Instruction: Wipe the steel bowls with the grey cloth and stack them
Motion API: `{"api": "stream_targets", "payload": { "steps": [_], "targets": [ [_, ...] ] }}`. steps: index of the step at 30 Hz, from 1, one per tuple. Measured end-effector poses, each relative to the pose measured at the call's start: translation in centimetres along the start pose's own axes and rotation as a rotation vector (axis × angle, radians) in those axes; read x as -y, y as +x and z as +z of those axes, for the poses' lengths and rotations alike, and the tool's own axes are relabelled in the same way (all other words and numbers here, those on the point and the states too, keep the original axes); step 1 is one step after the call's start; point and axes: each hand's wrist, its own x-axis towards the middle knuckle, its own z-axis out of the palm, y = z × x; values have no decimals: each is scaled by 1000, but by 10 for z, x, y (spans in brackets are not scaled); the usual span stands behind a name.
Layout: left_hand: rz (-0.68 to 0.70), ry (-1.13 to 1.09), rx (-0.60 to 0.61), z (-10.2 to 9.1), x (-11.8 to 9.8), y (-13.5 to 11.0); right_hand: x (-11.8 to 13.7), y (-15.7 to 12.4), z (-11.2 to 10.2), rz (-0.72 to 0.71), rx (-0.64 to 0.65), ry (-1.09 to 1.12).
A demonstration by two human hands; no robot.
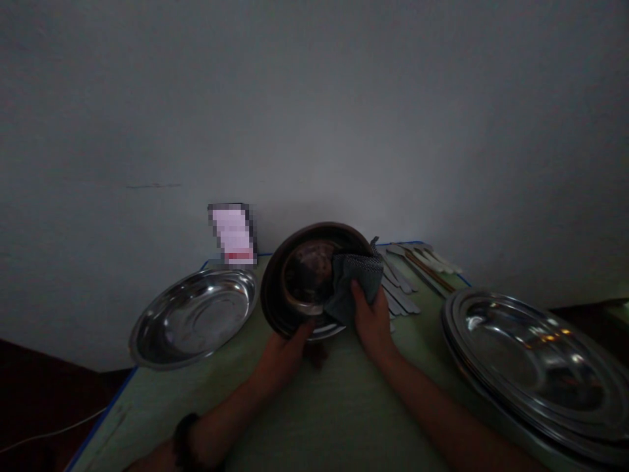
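Note:
A round steel plate (295, 275) stands tilted on its edge at the middle of the table, its inside facing me. My left hand (285, 357) is closed on the plate's lower rim and props it up. My right hand (372, 321) is closed on a grey cloth (356, 278) that it presses against the right part of the plate's inner face. Another steel dish seems to lie flat under the tilted plate, mostly hidden.
A shallow steel plate (194, 314) lies at the left. A stack of steel plates (535, 360) fills the right. Several spoons and flat utensils (415, 272) lie at the back right. A blurred small card (233, 235) leans on the wall. The table (319, 406) has a blue edge.

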Motion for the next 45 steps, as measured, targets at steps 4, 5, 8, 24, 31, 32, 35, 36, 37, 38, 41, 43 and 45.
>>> {"api": "stream_targets", "payload": {
  "steps": [4,5,8,24,31,32,35,36,37,38,41,43,45],
  "targets": [
    [-27,6,-9,1,1,0,0,0,1,1,-2,-2],
    [-30,8,-14,1,1,0,-1,0,1,1,1,1],
    [-27,28,-19,1,0,-1,-2,1,1,-4,16,21],
    [-23,126,-13,-1,-2,-2,-3,2,1,21,28,23],
    [6,81,-1,0,-3,-1,-3,2,1,21,32,26],
    [-3,76,-2,0,-3,-1,-3,2,1,17,29,33],
    [-18,77,-10,0,-3,-1,-3,3,1,15,29,43],
    [-15,80,-11,0,-2,-1,-3,3,1,21,30,41],
    [-11,86,-11,0,-2,-1,-3,2,1,24,30,37],
    [-4,91,-11,0,-2,-1,-3,2,1,24,29,34],
    [26,112,-11,-1,-1,-1,-4,2,0,10,25,32],
    [29,122,-3,-1,-1,-1,-3,2,0,2,31,32],
    [18,116,5,-1,-1,-1,-2,2,0,-11,29,15]
  ]
}}
